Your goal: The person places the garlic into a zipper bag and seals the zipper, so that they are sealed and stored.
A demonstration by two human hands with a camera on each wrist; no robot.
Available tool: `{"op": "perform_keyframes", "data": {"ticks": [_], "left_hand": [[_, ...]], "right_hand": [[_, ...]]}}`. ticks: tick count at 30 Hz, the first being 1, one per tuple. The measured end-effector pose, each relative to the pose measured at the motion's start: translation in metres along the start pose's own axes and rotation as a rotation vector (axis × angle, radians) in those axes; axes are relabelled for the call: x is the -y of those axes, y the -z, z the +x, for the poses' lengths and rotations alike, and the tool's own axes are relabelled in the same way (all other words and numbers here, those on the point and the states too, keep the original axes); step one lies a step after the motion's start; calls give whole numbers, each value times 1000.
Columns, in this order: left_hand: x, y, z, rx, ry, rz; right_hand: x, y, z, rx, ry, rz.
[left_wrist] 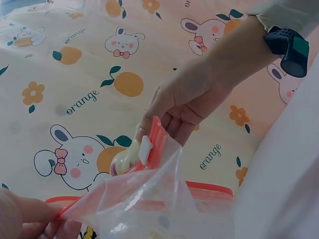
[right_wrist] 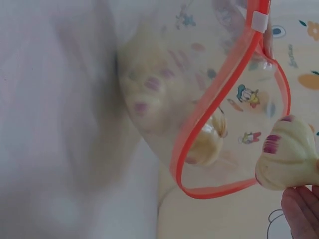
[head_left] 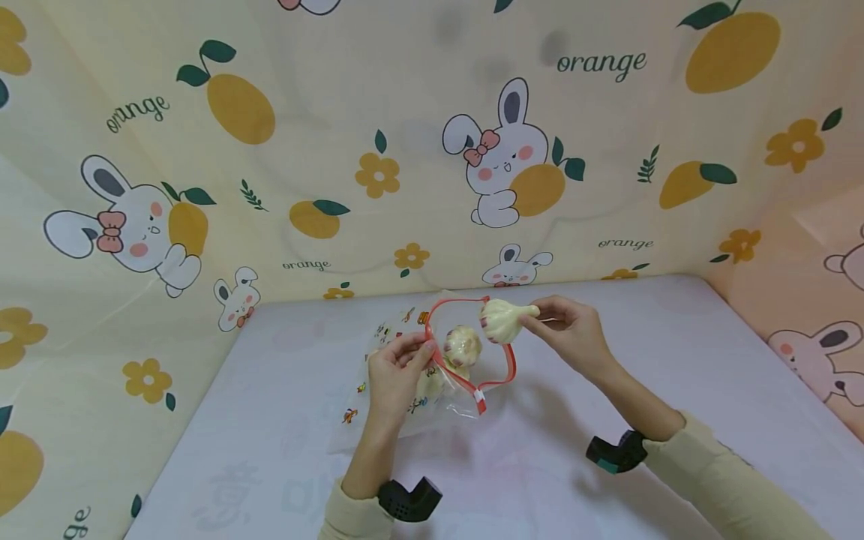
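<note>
My right hand (head_left: 572, 330) pinches a garlic bulb (head_left: 501, 321) by its stem, at the mouth of a clear zip bag (head_left: 398, 409). The bag has a red zip edge with a white slider (right_wrist: 259, 22) and small cartoon prints. With thumb and fingers my left hand (head_left: 398, 371) pinches the bag's red rim on the left, and the mouth gapes wide. Another garlic bulb (head_left: 463, 346) shows inside the mouth. More purple-marked bulbs (right_wrist: 149, 89) lie deeper in the bag, blurred through the plastic in the right wrist view.
The bag rests on a white-covered table (head_left: 270, 442). Behind it rises a cream backdrop (head_left: 418, 97) printed with rabbits and oranges. A pinkish patterned side panel (head_left: 803, 277) stands at the right. Black wrist cameras (head_left: 409, 500) sit on both forearms.
</note>
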State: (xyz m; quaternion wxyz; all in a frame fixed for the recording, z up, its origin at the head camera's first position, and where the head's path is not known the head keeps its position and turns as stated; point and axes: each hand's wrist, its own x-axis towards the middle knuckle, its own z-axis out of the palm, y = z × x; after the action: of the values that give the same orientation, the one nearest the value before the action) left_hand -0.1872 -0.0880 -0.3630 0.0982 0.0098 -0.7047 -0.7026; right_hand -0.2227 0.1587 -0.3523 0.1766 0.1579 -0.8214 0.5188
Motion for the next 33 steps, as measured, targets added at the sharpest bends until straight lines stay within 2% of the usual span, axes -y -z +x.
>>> {"op": "perform_keyframes", "data": {"ticks": [10,25,33], "left_hand": [[0,0,0,-5,0,-10],[-2,0,0,-12,10,-45],[-2,0,0,-9,24,-39]], "right_hand": [[-2,-10,2,20,9,-3],[-4,-28,4,23,7,67],[-3,-38,5,20,-19,73]]}}
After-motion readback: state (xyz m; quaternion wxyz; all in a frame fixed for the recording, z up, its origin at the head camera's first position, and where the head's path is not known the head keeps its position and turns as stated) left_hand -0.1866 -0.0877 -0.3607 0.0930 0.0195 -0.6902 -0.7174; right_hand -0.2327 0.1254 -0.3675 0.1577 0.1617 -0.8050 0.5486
